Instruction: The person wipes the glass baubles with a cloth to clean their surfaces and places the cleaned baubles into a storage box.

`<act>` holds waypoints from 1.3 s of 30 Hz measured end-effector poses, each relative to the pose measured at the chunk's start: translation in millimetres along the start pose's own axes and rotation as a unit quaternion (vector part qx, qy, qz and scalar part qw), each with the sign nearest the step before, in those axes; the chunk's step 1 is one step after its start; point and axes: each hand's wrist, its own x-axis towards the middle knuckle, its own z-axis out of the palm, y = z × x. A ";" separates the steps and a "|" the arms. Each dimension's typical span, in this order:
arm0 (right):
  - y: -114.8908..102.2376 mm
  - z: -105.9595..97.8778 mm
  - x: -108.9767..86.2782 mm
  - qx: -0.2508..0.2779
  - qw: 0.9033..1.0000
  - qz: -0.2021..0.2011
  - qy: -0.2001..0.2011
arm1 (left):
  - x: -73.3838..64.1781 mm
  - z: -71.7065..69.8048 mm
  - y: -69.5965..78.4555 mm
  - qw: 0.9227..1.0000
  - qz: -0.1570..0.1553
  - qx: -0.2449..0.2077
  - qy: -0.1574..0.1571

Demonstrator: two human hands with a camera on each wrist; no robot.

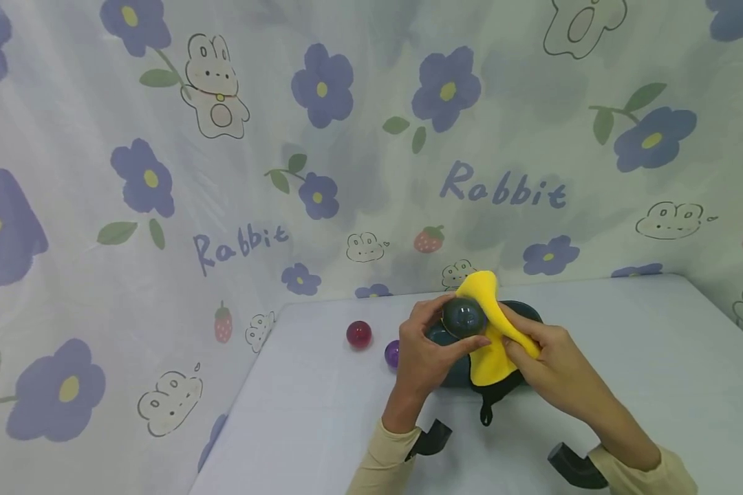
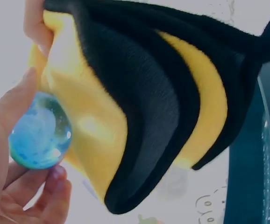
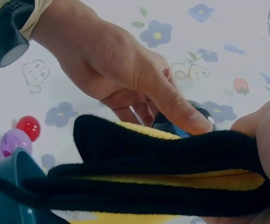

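Observation:
A dark, shiny glass ball (image 1: 463, 318) is pinched between the thumb and fingers of my left hand (image 1: 422, 350), above a teal basin (image 1: 459, 375). In the left wrist view the same ball (image 2: 40, 135) looks clear blue-green. My right hand (image 1: 554, 364) grips a yellow cloth (image 1: 494, 361) with a black backing and presses it against the ball's right side. The cloth (image 2: 139, 88) hangs in folds, black and yellow, with a small black loop at its lower end. In the right wrist view the folded cloth (image 3: 172, 186) hides much of the ball.
Left of the basin, a purple ball (image 1: 392, 353) lies partly behind my left hand. Farther left on the white table (image 1: 309, 405) is a red ball (image 1: 359, 335). A curtain (image 1: 371, 165) with flowers and rabbits hangs behind the table.

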 end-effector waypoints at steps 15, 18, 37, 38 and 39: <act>-9.0 -4.5 -6.3 -0.071 0.993 -0.092 0.027 | 0.6 -4.5 -2.6 0.997 -0.034 -0.002 -0.064; -7.2 -2.9 -5.3 -0.091 0.988 -0.116 0.036 | 0.4 -4.6 -3.0 0.997 -0.025 -0.005 -0.076; 15.4 -1.9 4.3 -0.089 0.986 -0.140 0.020 | -2.0 -1.3 -0.7 0.991 0.067 0.059 -0.100; 16.7 -2.7 4.5 -0.083 0.988 -0.131 0.017 | -1.5 -1.2 -1.0 0.991 0.072 0.060 -0.100; 18.0 -3.5 4.7 -0.074 0.990 -0.122 0.014 | -1.1 -0.9 -1.1 0.990 0.077 0.059 -0.101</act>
